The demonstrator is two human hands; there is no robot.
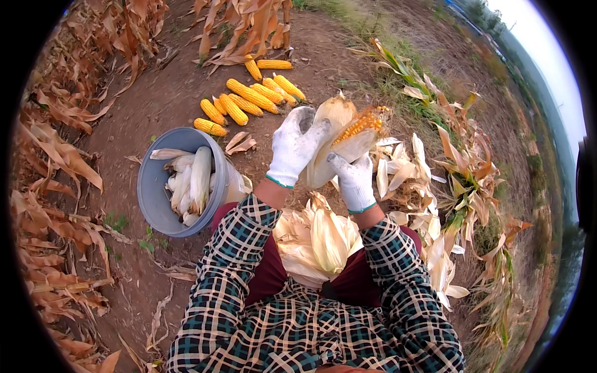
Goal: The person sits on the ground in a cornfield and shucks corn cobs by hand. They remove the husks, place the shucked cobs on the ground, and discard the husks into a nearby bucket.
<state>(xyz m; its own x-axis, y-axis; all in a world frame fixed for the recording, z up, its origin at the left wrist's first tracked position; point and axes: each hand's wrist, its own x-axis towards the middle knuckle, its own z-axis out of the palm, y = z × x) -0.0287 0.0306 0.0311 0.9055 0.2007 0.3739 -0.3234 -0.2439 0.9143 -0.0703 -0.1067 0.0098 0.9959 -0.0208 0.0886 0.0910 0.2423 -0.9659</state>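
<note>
Both my hands wear white work gloves, smudged grey on the fingers. Between them is an ear of corn (359, 128), its pale husk peeled partly open so that a strip of orange-yellow kernels shows. My left hand (297, 144) grips the husk from the left side, thumb and fingers curled around it. From below right, my right hand (353, 180) closes on the lower husk, its thumb against the leaf. Dry husks (317, 239) lie heaped between my knees. Ahead to the left, several bare yellow corn cobs (250, 95) rest on the soil.
A grey bucket (148, 186) with several unhusked ears (200, 180) stands at my left. Loose husks (429, 217) are strewn along my right. Dry corn stalks (56, 155) line the left side, with another clump (249, 28) ahead. Green-brown leafy stalks (463, 168) lie farther right.
</note>
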